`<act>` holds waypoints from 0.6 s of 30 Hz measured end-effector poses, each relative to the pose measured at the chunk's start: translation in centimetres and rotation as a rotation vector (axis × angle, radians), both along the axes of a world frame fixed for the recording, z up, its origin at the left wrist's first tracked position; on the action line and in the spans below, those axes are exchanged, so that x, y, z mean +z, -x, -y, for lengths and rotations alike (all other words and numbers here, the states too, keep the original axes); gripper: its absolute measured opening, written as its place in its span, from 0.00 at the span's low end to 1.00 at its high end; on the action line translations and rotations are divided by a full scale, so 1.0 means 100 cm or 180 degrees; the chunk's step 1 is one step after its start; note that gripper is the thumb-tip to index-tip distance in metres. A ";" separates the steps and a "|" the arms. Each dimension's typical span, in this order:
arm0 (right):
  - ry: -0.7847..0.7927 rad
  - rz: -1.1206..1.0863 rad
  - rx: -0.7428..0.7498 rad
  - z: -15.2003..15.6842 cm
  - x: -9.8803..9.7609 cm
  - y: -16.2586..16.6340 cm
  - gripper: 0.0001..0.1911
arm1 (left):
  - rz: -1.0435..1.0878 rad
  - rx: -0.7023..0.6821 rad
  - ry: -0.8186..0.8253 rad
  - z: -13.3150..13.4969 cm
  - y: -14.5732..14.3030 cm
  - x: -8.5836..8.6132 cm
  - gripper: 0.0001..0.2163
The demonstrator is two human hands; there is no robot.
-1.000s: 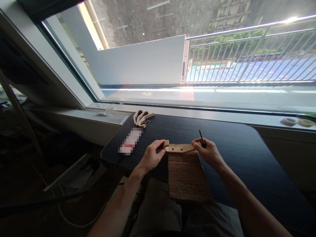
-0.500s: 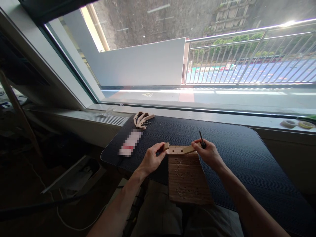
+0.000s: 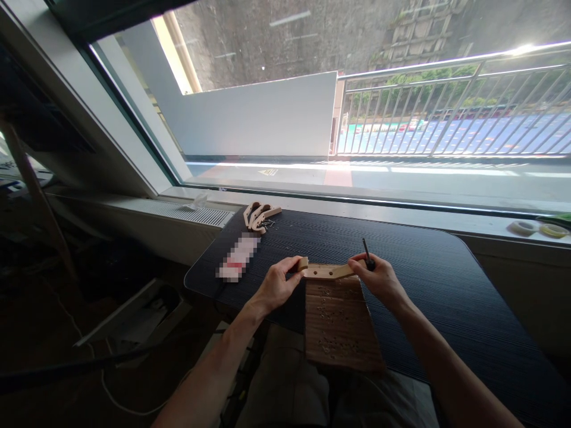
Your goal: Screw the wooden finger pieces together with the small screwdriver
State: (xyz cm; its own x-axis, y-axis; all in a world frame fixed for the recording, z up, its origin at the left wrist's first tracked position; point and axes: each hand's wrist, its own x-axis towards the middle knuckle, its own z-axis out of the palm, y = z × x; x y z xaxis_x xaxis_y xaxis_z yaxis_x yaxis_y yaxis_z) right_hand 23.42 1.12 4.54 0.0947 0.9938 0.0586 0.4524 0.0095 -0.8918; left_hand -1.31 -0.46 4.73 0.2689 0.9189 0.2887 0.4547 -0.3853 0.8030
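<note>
A pale wooden hook [image 3: 323,274] with two screw holes lies across the far edge of a brown wooden board [image 3: 336,324]. My left hand [image 3: 278,287] is closed, pinching the hook's curled left end between thumb and fingers. My right hand [image 3: 382,279] is closed around the angled right end. A dark screwdriver-like tool [image 3: 366,248], its thin shaft pointing up, is also tucked in my right hand; its exact kind is hard to tell. Many small holes and marks cover the board.
More pale wooden hooks [image 3: 257,217] are heaped at the table's back left, with several screws [image 3: 267,224] beside them. A blurred white-and-red item [image 3: 238,257] lies nearer. The black table [image 3: 423,267] meets the window sill, where tape rolls [image 3: 523,229] sit at right.
The whole view has shifted slightly. Both hands keep the same hold on the wooden hook, with hardly any movement.
</note>
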 end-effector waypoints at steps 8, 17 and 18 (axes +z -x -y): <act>0.0184 -0.0019 0.0128 -0.004 0.000 -0.001 0.18 | 0.0069 0.0022 0.0020 -0.001 -0.001 -0.004 0.13; 0.0154 0.0364 0.0165 -0.004 -0.003 -0.005 0.17 | 0.0240 0.0125 0.0140 0.001 -0.004 -0.006 0.16; 0.0149 0.0384 0.0175 -0.004 -0.003 -0.005 0.17 | 0.0335 0.0141 0.0230 0.002 -0.004 -0.006 0.18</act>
